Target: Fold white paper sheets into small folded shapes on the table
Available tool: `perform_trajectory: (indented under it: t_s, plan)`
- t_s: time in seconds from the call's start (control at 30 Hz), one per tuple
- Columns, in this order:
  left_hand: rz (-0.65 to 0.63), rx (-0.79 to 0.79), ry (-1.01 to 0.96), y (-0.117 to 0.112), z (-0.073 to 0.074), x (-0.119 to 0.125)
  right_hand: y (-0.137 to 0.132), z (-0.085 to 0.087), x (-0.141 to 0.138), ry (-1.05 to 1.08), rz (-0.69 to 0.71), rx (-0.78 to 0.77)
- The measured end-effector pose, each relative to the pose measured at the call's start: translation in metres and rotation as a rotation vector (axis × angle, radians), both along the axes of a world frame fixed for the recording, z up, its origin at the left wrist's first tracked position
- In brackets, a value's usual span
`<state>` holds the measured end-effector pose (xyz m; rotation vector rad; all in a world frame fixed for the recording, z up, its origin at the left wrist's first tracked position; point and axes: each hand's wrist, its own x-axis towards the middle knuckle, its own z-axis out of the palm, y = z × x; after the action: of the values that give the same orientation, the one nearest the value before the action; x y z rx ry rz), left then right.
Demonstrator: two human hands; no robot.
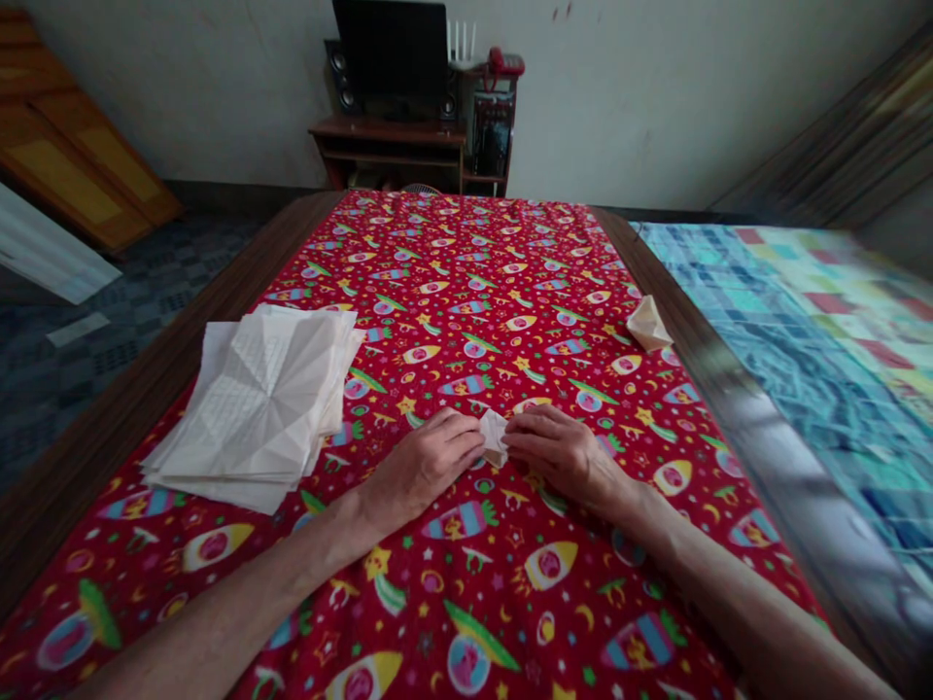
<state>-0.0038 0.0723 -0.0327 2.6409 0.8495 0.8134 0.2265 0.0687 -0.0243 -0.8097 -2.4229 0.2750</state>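
Between my two hands is a small folded piece of white paper (494,437), low over the red cloth. My left hand (437,449) grips its left side with the fingers pressed together. From the other side, my right hand (565,447) pinches the paper's right edge. The fingers cover both ends, so only the creased middle shows. To the left lies a stack of creased paper sheets (266,399), the top one marked with folds radiating from its centre. A folded paper piece (648,325) rests near the table's right edge.
A red patterned cloth (466,321) covers the table, whose dark wooden border (656,272) shows along the sides. Beyond it stands a desk (394,136) with a monitor (394,58) and a red telephone (504,64). A bed (816,331) is on the right, a wooden cabinet (80,146) on the left.
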Motion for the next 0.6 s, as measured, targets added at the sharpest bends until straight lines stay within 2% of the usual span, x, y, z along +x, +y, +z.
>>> perform_trajectory:
  t_s: [0.13, 0.3, 0.47, 0.6]
  plan:
    - [0.049, -0.084, -0.045, 0.002, -0.003, 0.003, 0.001, -0.007, 0.0, 0.08, -0.051, -0.125]
    - [0.211, -0.172, -0.106, 0.004, -0.002, 0.01, -0.003, -0.009, -0.008, 0.133, -0.235, -0.24]
    - [0.241, -0.148, -0.088, 0.005, -0.004, 0.013, -0.009, -0.005, -0.017, 0.009, -0.359, -0.139]
    - [0.245, -0.114, -0.061, 0.005, -0.006, 0.014, -0.009, -0.004, -0.022, -0.174, -0.424, -0.027]
